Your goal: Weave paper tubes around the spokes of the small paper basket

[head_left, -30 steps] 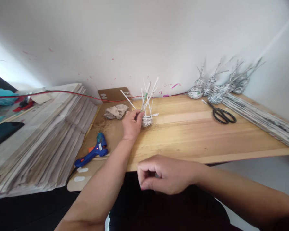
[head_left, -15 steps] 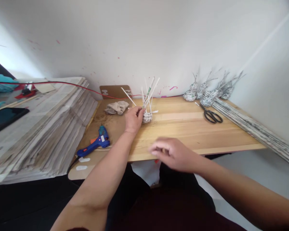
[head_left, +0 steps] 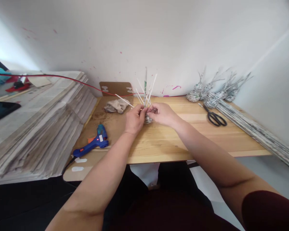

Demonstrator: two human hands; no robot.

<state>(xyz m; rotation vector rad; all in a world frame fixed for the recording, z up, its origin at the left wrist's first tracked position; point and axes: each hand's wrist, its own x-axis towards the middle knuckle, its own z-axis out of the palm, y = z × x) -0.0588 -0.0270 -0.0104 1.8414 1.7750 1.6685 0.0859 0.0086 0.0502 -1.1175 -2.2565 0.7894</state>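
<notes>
A small woven paper basket (head_left: 148, 120) stands on the wooden table, partly hidden by my fingers. Thin rolled-paper sticks (head_left: 145, 86) rise from it and fan outward, one of them leaning far to the left. My left hand (head_left: 135, 120) grips the basket's upper left side, thumb and fingers closed at the base of the sticks. From the right, my right hand (head_left: 162, 113) pinches at the same rim, its fingertips almost meeting the left ones. Which strand the right fingers hold is too small to make out.
A blue glue gun (head_left: 93, 142) and a crumpled cloth (head_left: 117, 105) lie on the left. Newspapers (head_left: 50, 128) are stacked beyond them. On the right are black scissors (head_left: 216, 118), several woven paper pieces (head_left: 212, 99) and a bundle of paper rolls (head_left: 250, 128). A red wire (head_left: 86, 84) runs along the wall.
My right hand has moved up and forward from the table's front edge to the basket, its fingers now closed there. My left hand stays on the basket. The view has shifted slightly.
</notes>
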